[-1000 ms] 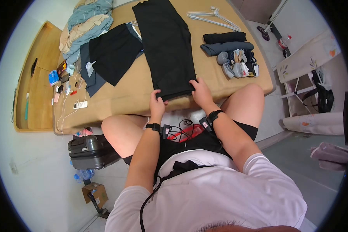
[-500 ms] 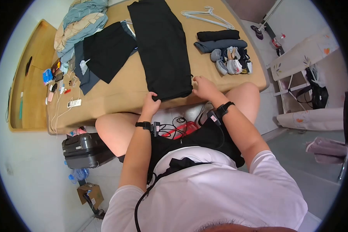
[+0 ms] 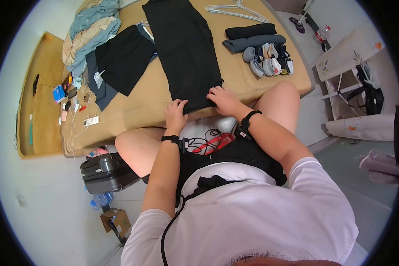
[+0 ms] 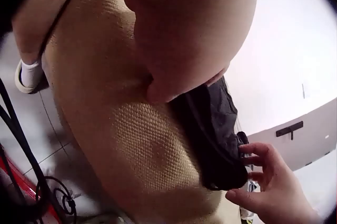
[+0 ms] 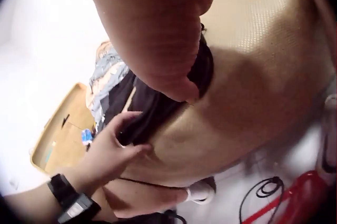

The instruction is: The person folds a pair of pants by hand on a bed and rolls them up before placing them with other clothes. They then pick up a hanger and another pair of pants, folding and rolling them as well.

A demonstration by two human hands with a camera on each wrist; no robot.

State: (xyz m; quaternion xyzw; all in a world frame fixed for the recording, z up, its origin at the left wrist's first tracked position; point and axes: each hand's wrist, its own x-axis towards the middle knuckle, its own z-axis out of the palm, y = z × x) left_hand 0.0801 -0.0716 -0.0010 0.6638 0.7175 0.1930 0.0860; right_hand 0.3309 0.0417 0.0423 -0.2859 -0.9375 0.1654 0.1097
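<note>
Black trousers (image 3: 181, 53), folded lengthwise, lie across the bed with their near end at the bed's front edge. My left hand (image 3: 176, 114) holds the near left corner, fingers on top and thumb at the front edge. At the near right corner my right hand (image 3: 226, 101) curls its fingers over the cloth. In the left wrist view the trousers' near end (image 4: 202, 129) forms a thick dark fold, with the right hand (image 4: 274, 182) around its far end. The right wrist view shows the left hand (image 5: 113, 147) with thumb and fingers either side of the fold.
Left of the trousers lie black shorts (image 3: 124, 57) over grey clothing, with a crumpled quilt (image 3: 93, 35) behind. To the right are rolled dark clothes (image 3: 252, 37), several balled socks (image 3: 268, 62) and white hangers (image 3: 237, 13). A phone (image 3: 91, 121) and cables lie near the left edge.
The right hand first came off the corner to the right, then moved back left onto the cloth. The left hand now lies further over the near edge. The head view has shifted slightly.
</note>
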